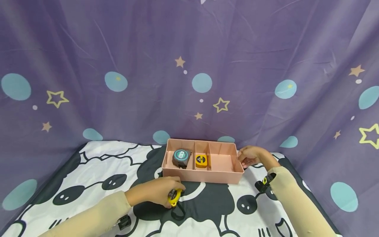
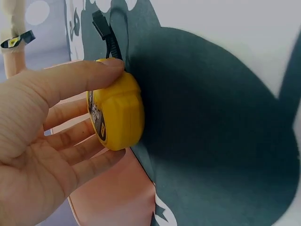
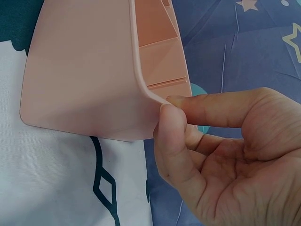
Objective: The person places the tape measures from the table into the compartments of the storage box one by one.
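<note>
Two places in the pink box are already taken: the grey tape measure lies in the left compartment, and the small yellow tape measure in the narrow middle compartment. In the wide right compartment you have nothing lying. The third one, the yellow-black tape measure, is outside, in front of the box and toward its left end; the fingers of your left hand are grasping it, and its strap is loose. Whether it touches the table, I cannot tell. Your right hand pinches the rim at the right end of the box, which stands close to the table's far edge. By my judgement, the filling is mostly done, and only this held tape measure is left to put inside.
</note>
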{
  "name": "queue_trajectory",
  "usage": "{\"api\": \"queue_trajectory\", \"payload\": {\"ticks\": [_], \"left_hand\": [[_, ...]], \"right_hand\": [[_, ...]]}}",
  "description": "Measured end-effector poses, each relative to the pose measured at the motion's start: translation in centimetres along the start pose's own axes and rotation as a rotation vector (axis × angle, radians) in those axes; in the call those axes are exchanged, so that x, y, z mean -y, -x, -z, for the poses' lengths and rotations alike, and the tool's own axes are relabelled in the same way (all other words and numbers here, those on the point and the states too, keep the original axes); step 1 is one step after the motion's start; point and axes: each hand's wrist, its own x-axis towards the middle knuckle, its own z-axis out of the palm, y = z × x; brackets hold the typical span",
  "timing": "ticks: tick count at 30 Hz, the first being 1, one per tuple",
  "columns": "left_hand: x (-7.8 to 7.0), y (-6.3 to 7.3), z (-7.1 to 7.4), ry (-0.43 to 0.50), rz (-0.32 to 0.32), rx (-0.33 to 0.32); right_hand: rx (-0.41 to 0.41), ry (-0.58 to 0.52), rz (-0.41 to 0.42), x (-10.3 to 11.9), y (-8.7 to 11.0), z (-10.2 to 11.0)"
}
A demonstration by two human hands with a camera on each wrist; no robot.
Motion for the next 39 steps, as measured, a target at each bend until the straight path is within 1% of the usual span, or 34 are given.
{"api": "queue_trajectory", "payload": {"ticks": [4,8,15,18,22,30,39], "left_hand": [[-0.4,-0.7,0.4,-0.036,-0.004,-0.001],[-0.7,-1.2,0.7,-0.079,-0.008,0.002],[-1.1,-1.7,0.4,-0.123,-0.009,0.017],[-1.1,-2.0,0.2,-0.128,-0.019,0.008],[-1.3,-2.2,-0.1,-0.137,-0.048,-0.001],[-1.9,-2.3,-0.3,-0.132,-0.062,0.032],[-1.9,-3.0,-0.6,-0.124,-0.088,0.033]], "right_hand": [[-0.004,0.005,0.004,0.4,-0.3,0.5],[-0.008,0.007,0.006,0.7,-0.4,0.7],[-0.010,0.017,0.003,1.0,-0.3,0.7],[-0.021,0.019,-0.006,0.9,-0.4,0.7],[-0.032,0.017,-0.007,0.6,-0.4,0.5],[-0.012,-0.011,0.015,-0.5,-0.1,0.1],[-0.006,-0.012,0.027,-0.6,-0.1,0.1]]}}
